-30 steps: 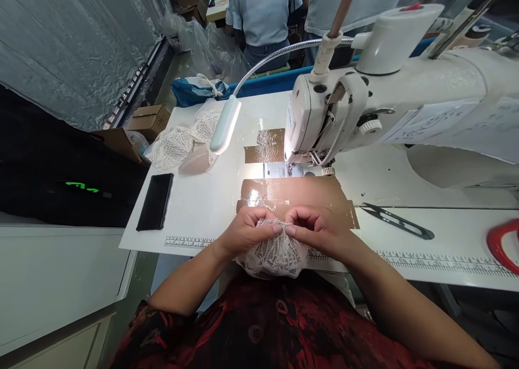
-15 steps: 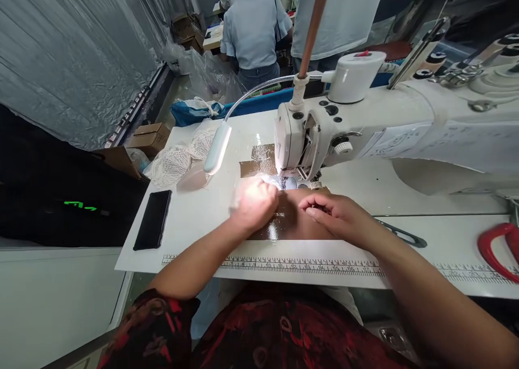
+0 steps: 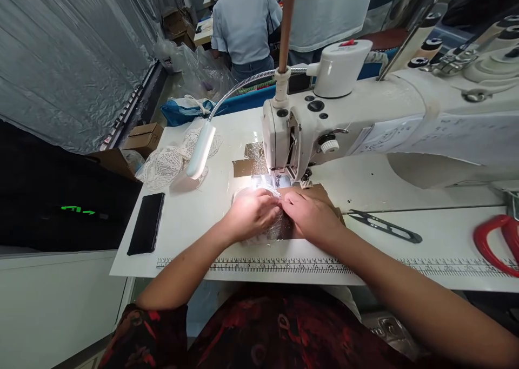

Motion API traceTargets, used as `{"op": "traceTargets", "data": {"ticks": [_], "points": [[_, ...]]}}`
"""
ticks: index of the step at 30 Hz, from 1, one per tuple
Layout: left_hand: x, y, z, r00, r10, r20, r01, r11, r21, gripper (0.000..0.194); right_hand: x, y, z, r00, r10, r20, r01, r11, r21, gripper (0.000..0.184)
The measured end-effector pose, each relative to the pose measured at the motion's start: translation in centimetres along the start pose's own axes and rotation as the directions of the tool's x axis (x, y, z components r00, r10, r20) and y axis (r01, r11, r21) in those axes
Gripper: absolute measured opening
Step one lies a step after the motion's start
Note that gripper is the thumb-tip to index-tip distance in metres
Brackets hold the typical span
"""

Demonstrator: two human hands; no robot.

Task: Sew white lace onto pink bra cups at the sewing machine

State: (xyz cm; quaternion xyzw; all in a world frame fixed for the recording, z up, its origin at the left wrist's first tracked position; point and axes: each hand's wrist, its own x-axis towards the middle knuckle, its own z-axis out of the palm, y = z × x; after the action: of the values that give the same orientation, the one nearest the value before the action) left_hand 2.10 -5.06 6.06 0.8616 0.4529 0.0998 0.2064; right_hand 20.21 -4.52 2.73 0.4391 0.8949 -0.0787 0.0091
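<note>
Just in front of the sewing machine, my two hands meet at the fingertips under the lamp's glare. My left hand is closed on a piece of thin white lace fabric, which spreads below and beside it. Fingers pinched together, my right hand grips the same fabric at its right side. Part of the cloth is hidden by both hands. Brown tape covers the table beneath them. The presser foot and needle area sit just beyond my fingertips.
A lamp hangs left of the machine head. White lace lies heaped at the back left, above a black phone. Thread snips and red-handled scissors lie right. A printed ruler runs along the front edge. People stand behind.
My right hand has moved left to meet my left hand at the fabric. More white lace now shows below my left hand. The whole view has shifted slightly.
</note>
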Motion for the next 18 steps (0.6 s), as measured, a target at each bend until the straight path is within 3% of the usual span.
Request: {"op": "traceTargets", "data": {"ticks": [3, 8, 18], "points": [[0.3, -1.8, 1.0, 0.989, 0.125, -0.076, -0.117, 0.987, 0.109, 0.031, -0.1, -0.3, 0.1, 0.999, 0.035, -0.020, -0.037, 0.996, -0.078, 0.030], [0.8, -3.6, 3.6, 0.976, 0.165, -0.139, -0.129, 0.963, 0.237, 0.033, 0.1, -0.9, 0.1, 0.994, 0.080, -0.068, -0.088, 0.988, -0.130, 0.034], [2.7, -6.6, 3.6, 0.924, 0.290, -0.248, -0.240, 0.947, 0.213, 0.029, 1.6, -0.7, -0.1, 0.985, 0.173, -0.027, -0.175, 0.976, -0.132, 0.038]]}}
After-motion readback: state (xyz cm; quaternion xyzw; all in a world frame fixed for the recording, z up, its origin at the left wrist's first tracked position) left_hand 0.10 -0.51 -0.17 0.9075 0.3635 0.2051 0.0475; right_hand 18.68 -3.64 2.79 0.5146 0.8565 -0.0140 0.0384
